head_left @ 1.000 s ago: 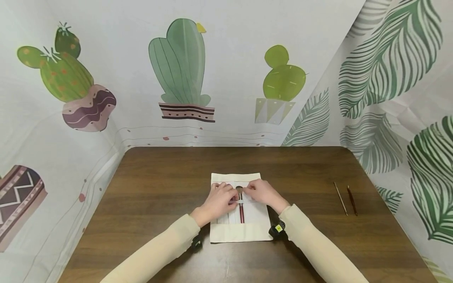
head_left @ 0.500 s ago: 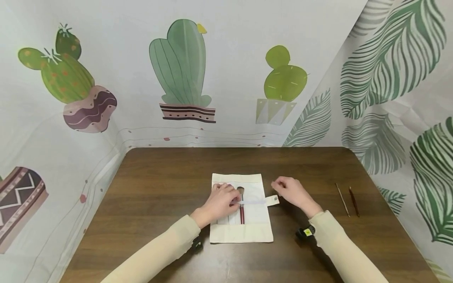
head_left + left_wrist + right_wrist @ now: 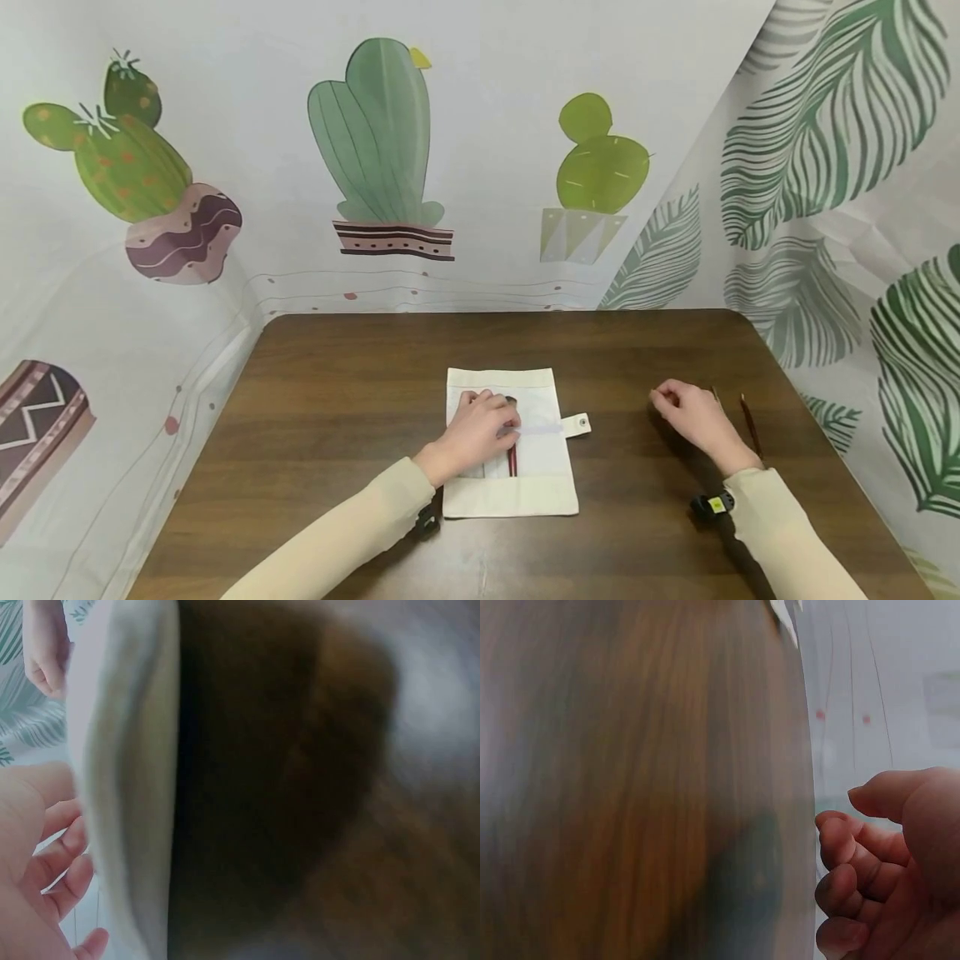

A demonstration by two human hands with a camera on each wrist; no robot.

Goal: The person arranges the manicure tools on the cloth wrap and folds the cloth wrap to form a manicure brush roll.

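Observation:
A cream fabric brush case (image 3: pixel 510 497) lies unfolded on the table, its snap tab (image 3: pixel 576 425) sticking out on the right. On it is a makeup brush (image 3: pixel 512 462) with a dark red handle, its head partly covered by my left hand (image 3: pixel 480 427). That hand rests over the case with loosely bent fingers; in the left wrist view the fingers (image 3: pixel 71 885) are spread, with nothing seen between them. My right hand (image 3: pixel 696 417) hovers right of the case, loosely curled and holding nothing. It largely hides a thin stick-like tool, whose tip (image 3: pixel 714 390) shows behind it.
A second slim dark brown tool (image 3: pixel 750 423) lies just right of my right hand. The brown wooden table (image 3: pixel 337 358) meets a wall hanging (image 3: pixel 495 167) printed with cacti and leaves at its back edge.
My right hand has left the strap at the case and moved right, to the thin tools. The snap tab now lies exposed. My left hand has shifted slightly right over the brush.

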